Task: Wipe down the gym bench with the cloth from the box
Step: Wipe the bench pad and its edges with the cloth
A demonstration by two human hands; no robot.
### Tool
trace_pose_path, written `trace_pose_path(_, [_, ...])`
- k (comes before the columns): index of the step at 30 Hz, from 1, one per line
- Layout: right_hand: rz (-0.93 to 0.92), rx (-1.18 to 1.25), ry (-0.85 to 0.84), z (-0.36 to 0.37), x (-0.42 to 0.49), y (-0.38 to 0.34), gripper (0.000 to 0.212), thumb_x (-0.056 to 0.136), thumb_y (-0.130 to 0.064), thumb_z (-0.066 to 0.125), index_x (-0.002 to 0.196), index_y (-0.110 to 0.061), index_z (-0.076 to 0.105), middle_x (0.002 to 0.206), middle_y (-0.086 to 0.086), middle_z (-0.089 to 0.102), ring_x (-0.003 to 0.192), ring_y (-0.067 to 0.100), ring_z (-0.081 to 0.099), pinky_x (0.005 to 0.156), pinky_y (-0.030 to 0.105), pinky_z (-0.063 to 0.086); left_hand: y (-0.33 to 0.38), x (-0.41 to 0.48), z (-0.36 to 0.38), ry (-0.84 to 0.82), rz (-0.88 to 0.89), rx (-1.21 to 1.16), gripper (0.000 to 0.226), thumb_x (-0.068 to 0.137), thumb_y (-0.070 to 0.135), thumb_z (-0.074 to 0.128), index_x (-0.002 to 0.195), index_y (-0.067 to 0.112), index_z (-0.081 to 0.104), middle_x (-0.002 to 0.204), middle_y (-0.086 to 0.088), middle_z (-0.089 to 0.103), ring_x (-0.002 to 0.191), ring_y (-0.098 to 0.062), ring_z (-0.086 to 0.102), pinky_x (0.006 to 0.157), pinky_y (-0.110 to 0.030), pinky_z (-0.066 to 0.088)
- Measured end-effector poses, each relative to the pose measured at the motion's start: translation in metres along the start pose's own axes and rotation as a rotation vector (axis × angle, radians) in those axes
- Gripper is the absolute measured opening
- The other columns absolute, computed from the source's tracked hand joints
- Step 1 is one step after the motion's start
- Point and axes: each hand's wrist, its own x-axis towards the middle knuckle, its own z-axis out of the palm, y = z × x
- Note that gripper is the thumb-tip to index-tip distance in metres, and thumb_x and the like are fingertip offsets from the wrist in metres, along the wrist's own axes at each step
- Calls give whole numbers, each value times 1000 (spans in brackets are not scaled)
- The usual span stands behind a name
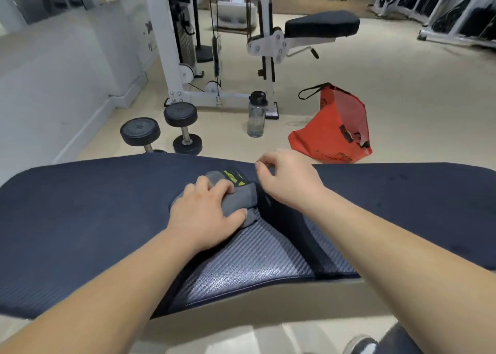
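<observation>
Head view: the left hand (206,208) grips the bunched grey cloth (248,200), fingers over its top and thumb along its near side, mid-counter (80,206) and nearer the far edge. The right hand (288,178) hovers just beside the cloth, fingers loosely curled, holding nothing. A red bag (330,136) lies on the floor beyond the far edge.

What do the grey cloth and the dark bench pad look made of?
The grey cloth, bunched under the left hand, looks like soft matte fabric, perhaps microfibre. The dark bench pad looks like vinyl over foam: fine ribbed texture, faint sheen.
</observation>
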Motion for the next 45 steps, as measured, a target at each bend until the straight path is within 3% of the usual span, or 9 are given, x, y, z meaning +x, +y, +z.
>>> trace_pose_path(4, [73, 11, -147, -17, 24, 17, 30, 99, -38, 49, 109, -25, 74, 108, 1, 74, 104, 28, 66, 83, 38, 54, 0, 32, -5, -4, -145, -12, 56, 82, 75, 44, 125, 39, 45, 125, -6, 45, 120, -34, 47, 95, -48, 47])
trace_pose_path(9, [105, -10, -107, -20, 18, 73, 29, 102, -33, 48, 105, -21, 74, 104, 2, 75, 101, 28, 66, 84, 43, 56, 35, 13, 7, -46, 36, 49, 52, 80, 77, 39, 117, 42, 42, 120, -1, 47, 115, -29, 53, 93, -45, 51])
trace_pose_path(13, [97, -38, -92, -17, 11, 99, 27, 102, -35, 46, 102, -25, 71, 108, -4, 72, 106, 25, 63, 85, 42, 55, 39, 41, 0, -112, -39, 7, 35, 87, 70, 42, 106, 40, 41, 115, 1, 46, 112, -30, 57, 88, -44, 49])
trace_pose_path(21, [123, -27, -64, -40, 2, 137, 31, 103, -38, 42, 89, -22, 64, 96, 0, 69, 98, 30, 61, 83, 45, 54, 92, 60, 20, -18, -77, 11, 53, 93, 70, 34, 131, 33, 43, 132, -12, 47, 124, -39, 51, 98, -51, 45])
trace_pose_path(24, [132, -5, -110, -40, -2, 139, 31, 104, -39, 39, 87, -24, 60, 94, 0, 69, 95, 31, 61, 82, 43, 53, 104, 40, 25, -43, 96, 30, 43, 93, 67, 37, 124, 39, 42, 122, -2, 47, 119, -31, 55, 95, -45, 47])
trace_pose_path(27, [144, 19, -129, -38, 3, 131, 28, 104, -36, 40, 98, -24, 65, 100, 2, 71, 95, 31, 60, 80, 40, 51, 98, 57, 19, -51, 7, -19, 39, 96, 64, 36, 123, 37, 44, 124, -3, 47, 117, -34, 57, 92, -46, 48])
trace_pose_path(31, [153, 38, -152, -26, 17, 110, 27, 104, -34, 39, 84, -26, 55, 93, 3, 65, 97, 33, 62, 72, 37, 42, 102, 67, 26, 75, -189, -7, 48, 99, 61, 33, 131, 27, 45, 132, -14, 47, 119, -41, 52, 91, -50, 47])
trace_pose_path(37, [264, 27, -76, -14, 20, 96, 32, 103, -32, 38, 100, -19, 68, 109, 10, 73, 105, 38, 62, 77, 38, 44, 87, 66, 25, 41, -129, -25, 57, 96, 70, 34, 140, 34, 40, 135, -10, 44, 126, -37, 51, 95, -48, 47])
trace_pose_path(45, [222, 46, -1, -51, -15, 115, 33, 105, -34, 41, 86, -19, 64, 88, 0, 67, 89, 28, 60, 74, 41, 51, 81, 72, 29, 38, -79, -42, 56, 96, 68, 33, 139, 33, 43, 133, -13, 45, 125, -39, 50, 97, -51, 47])
